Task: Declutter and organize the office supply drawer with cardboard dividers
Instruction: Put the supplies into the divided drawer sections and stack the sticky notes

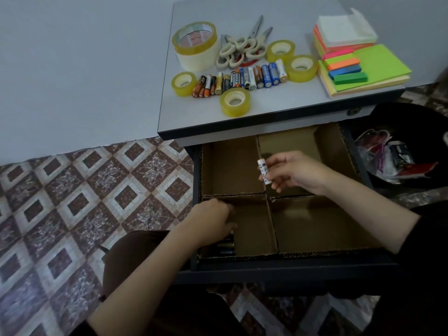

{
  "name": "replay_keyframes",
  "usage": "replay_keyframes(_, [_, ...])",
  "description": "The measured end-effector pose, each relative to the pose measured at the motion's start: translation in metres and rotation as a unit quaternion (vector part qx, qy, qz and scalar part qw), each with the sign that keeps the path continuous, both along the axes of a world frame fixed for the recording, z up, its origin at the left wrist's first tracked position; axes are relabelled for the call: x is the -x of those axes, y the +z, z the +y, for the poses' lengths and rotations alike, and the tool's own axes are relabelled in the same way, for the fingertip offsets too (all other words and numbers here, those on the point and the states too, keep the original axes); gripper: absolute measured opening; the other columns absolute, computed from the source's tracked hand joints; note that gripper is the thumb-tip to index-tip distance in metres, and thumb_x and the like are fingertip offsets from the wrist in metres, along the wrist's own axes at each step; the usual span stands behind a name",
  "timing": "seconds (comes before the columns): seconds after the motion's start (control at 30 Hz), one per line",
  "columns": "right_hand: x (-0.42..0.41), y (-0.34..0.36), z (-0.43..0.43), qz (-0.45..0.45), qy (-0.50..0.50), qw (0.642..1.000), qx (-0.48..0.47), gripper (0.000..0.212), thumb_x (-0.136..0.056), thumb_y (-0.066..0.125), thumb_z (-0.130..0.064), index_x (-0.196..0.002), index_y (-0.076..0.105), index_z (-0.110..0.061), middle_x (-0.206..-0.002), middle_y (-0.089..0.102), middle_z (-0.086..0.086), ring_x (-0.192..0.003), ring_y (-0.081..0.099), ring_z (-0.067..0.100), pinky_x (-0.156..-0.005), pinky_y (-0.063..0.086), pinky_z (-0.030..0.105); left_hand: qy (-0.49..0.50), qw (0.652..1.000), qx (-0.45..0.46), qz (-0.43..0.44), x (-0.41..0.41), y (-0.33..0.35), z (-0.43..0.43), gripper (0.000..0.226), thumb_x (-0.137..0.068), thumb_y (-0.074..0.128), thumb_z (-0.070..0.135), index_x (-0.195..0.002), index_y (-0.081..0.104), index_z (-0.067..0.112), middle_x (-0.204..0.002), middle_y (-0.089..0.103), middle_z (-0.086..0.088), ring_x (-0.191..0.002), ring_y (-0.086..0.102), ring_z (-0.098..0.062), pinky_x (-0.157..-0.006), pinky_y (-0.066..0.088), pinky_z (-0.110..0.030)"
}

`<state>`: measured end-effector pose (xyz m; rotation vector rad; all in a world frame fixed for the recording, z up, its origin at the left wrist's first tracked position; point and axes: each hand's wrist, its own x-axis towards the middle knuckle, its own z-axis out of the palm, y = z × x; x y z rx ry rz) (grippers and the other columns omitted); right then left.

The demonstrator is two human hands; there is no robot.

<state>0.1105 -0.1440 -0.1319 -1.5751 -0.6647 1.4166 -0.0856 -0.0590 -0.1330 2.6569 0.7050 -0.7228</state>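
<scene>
One white battery (263,171) is pinched between the thumb and fingers of my right hand (294,172), standing nearly on end above the middle cardboard divider (270,214) of the drawer (291,265). The fingers of my left hand (212,220) are curled down into the near left compartment (252,229), over a few batteries (226,248) already lying there; whether they grip one I cannot tell. Those batteries lie crosswise, left to right, so I judge the white one must be turned from upright to flat before it joins them. That compartment lies toward me and to the left of the white battery, across the divider. My left hand is the nearer, yet the right one has the load. Farther off, on the desk (278,107), a row of batteries (242,80) waits among tape rolls (280,50), scissors (238,48) and sticky notes (378,66).
</scene>
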Motion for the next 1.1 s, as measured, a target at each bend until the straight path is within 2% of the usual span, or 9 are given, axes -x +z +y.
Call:
replay_keyframes(0.13, [0.002, 0.013, -0.007, -0.037, 0.042, 0.998, -0.002, 0.026, -0.08, 0.064, 0.006, -0.104, 0.062, -0.005, -0.084, 0.066, 0.014, -0.055, 0.059, 0.017, -0.051, 0.053, 0.023, 0.124, 0.97, 0.091, -0.189, 0.023, 0.028, 0.016, 0.025, -0.092, 0.053, 0.031, -0.115, 0.061, 0.025, -0.106, 0.063, 0.011, -0.089, 0.056, 0.003, -0.08, 0.046, -0.011])
replay_keyframes(0.23, [0.018, 0.02, -0.009, -0.073, 0.151, 0.986, 0.019, 0.025, -0.082, 0.063, 0.002, -0.102, 0.06, -0.013, -0.085, 0.067, 0.011, -0.056, 0.064, 0.015, -0.052, 0.054, 0.022, 0.184, 0.929, 0.029, -0.32, 0.039, 0.021, 0.031, 0.029, -0.091, 0.055, 0.028, -0.119, 0.059, 0.023, -0.118, 0.06, 0.005, -0.108, 0.055, -0.008, -0.097, 0.047, -0.032])
replay_keyframes(0.33, [0.049, 0.016, -0.004, -0.114, 0.265, 0.956, 0.053, 0.026, -0.086, 0.06, -0.001, -0.108, 0.058, -0.015, -0.093, 0.066, 0.008, -0.06, 0.064, 0.011, -0.055, 0.055, 0.02, 0.196, 0.946, 0.001, -0.257, 0.037, -0.001, 0.038, 0.055, -0.093, 0.048, 0.04, -0.143, 0.032, 0.026, -0.153, 0.023, 0.005, -0.14, 0.02, -0.015, -0.114, 0.017, -0.035])
replay_keyframes(0.43, [0.083, 0.003, 0.002, -0.25, 0.322, 0.908, 0.1, 0.025, -0.089, 0.058, -0.008, -0.114, 0.058, -0.013, -0.094, 0.063, 0.005, -0.065, 0.062, 0.011, -0.056, 0.053, 0.019, 0.203, 0.943, 0.036, -0.26, 0.026, -0.022, 0.04, 0.06, -0.095, 0.037, 0.043, -0.148, 0.017, 0.023, -0.157, 0.004, 0.009, -0.143, 0.003, -0.01, -0.115, 0.006, -0.031])
replay_keyframes(0.5, [0.098, -0.007, 0.008, -0.379, 0.314, 0.864, 0.111, 0.017, -0.091, 0.056, -0.011, -0.107, 0.062, -0.008, -0.083, 0.056, 0.002, -0.07, 0.056, 0.014, -0.06, 0.049, 0.023, 0.231, 0.922, 0.079, -0.301, 0.021, -0.032, 0.039, 0.059, -0.097, 0.032, 0.041, -0.149, 0.013, 0.021, -0.157, 0.001, 0.011, -0.14, 0.001, -0.002, -0.113, 0.005, -0.024])
replay_keyframes(0.57, [0.106, -0.016, 0.014, -0.433, 0.277, 0.849, 0.12, 0.015, -0.092, 0.054, -0.011, -0.102, 0.062, -0.005, -0.075, 0.047, -0.001, -0.075, 0.052, 0.017, -0.064, 0.043, 0.027, 0.242, 0.907, 0.095, -0.33, 0.02, -0.039, 0.037, 0.062, -0.095, 0.028, 0.043, -0.149, 0.007, 0.021, -0.156, 0.0, 0.011, -0.134, -0.001, 0.007, -0.11, 0.004, -0.016])
replay_keyframes(0.7, [0.114, -0.038, 0.023, -0.424, 0.22, 0.874, 0.09, 0.021, -0.085, 0.059, -0.001, -0.104, 0.065, -0.006, -0.099, 0.063, 0.008, -0.095, 0.06, 0.023, -0.075, 0.048, 0.027, 0.244, 0.899, 0.077, -0.356, 0.022, -0.044, 0.036, 0.067, -0.089, 0.02, 0.051, -0.148, 0.007, 0.023, -0.153, 0.002, 0.016, -0.133, 0.001, 0.008, -0.108, 0.005, -0.014])
replay_keyframes(0.83, [0.115, -0.054, 0.023, -0.378, 0.219, 0.898, 0.047, 0.034, -0.083, 0.064, -0.001, -0.115, 0.066, -0.011, -0.111, 0.065, 0.007, -0.106, 0.06, 0.02, -0.093, 0.049, 0.029, 0.249, 0.888, 0.089, -0.376, 0.023, -0.046, 0.036, 0.063, -0.091, 0.02, 0.05, -0.148, 0.011, 0.023, -0.146, 0.004, 0.024, -0.133, 0.004, 0.009, -0.107, 0.008, -0.014])
replay_keyframes(1.1, [0.113, -0.062, 0.015, -0.343, 0.163, 0.92, 0.097, 0.028, -0.086, 0.062, -0.007, -0.114, 0.062, -0.01, -0.11, 0.064, 0.006, -0.102, 0.06, 0.019, -0.082, 0.045, 0.02, 0.246, 0.888, 0.079, -0.381, 0.022, -0.053, 0.038, 0.06, -0.092, 0.021, 0.05, -0.147, 0.009, 0.028, -0.145, 0.002, 0.026, -0.132, 0.003, 0.011, -0.108, 0.007, -0.015])
